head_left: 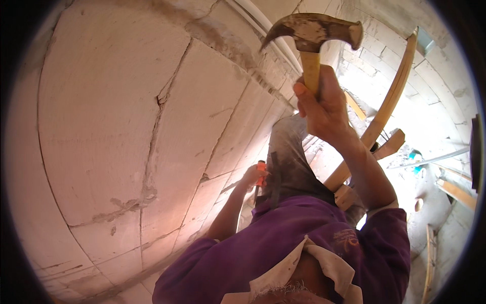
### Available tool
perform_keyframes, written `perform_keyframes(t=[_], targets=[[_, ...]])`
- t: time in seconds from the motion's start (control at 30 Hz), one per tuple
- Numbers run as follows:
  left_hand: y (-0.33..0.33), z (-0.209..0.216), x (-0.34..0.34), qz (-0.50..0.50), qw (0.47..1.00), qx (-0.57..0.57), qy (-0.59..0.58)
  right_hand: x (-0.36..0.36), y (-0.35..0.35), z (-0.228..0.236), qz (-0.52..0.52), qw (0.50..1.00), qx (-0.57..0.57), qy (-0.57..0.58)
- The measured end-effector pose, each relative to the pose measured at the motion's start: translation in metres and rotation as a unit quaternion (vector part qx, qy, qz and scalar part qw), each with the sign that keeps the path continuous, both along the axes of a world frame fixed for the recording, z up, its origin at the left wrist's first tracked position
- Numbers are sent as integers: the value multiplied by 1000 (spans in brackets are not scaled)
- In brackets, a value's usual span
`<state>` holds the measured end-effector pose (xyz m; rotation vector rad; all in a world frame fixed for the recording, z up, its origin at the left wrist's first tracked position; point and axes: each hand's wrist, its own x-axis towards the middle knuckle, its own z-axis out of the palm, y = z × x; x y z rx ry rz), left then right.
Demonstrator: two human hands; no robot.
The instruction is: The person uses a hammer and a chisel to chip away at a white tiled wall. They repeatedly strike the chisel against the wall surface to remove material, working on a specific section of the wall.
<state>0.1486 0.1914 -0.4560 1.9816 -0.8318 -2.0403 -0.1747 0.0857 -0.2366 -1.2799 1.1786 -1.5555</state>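
Note:
My right hand is raised high and closed around the yellow handle of a claw hammer. The hammer's worn, dark metal head is uppermost, with its curved claw toward the wall on the left. Lower down, beside my trouser leg, my left hand is closed on an orange-handled tool. A dark shaft shows below that handle; its tip is hidden, so I cannot tell whether it is a chisel or a screwdriver. The left hand is close to the block wall, and the hammer is well apart from the orange handle.
The wall's large pale blocks have rough mortar joints. Pale conduits run along it near the top. On the right, a long timber slants past my right arm, with a wood piece against it. Planks and a teal object lie farther right.

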Motion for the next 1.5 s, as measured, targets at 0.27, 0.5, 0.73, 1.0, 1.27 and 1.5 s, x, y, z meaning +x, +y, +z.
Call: perform_keyframes(t=[0.27, 0.5, 0.73, 1.0, 1.27, 1.5], targets=[[77, -13, 88, -25, 989, 61, -133, 11, -43, 20, 56, 993, 28, 95], [129, -16, 104, 12, 982, 86, -168, 33, -51, 32, -12, 973, -192, 126], [132, -26, 102, 9, 985, 54, -161, 31, -84, 9, 50, 970, -102, 216], [132, -33, 99, -2, 983, 62, -172, 25, -94, -2, 82, 954, -33, 287], [134, -32, 103, -22, 981, 85, -174, 33, -87, 4, -2, 942, -216, 255], [139, -25, 103, -3, 984, 72, -160, 23, -73, 34, 36, 958, -200, 204]])
